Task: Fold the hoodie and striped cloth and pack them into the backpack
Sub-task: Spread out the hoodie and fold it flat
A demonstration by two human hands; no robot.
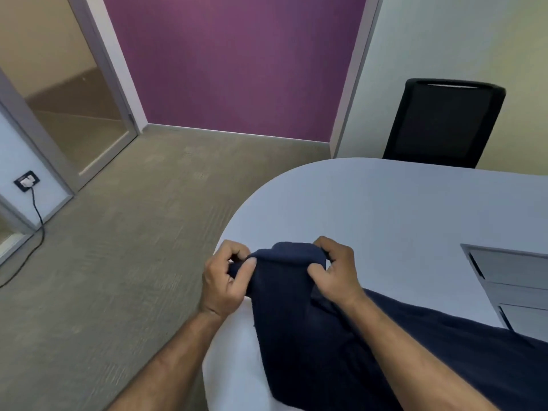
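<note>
Both hands, left hand [226, 278] and right hand [335, 268], pinch bunched navy knit hoodie [311, 321] at rounded white table [385, 209] left edge.

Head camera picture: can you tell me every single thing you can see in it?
hoodie: one, dark navy, draped on the table's near end, its top edge lifted.
table: one, pale white, rounded end, right side.
hatch panel: one, grey, set in the table at the right edge.
chair: one, black, behind the table.
wall socket: one, black, far left, with a black cable running to the carpet.
glass door: one, grey frame, left.
left hand: one, pinching the hoodie's top edge.
right hand: one, pinching the same edge.
</note>
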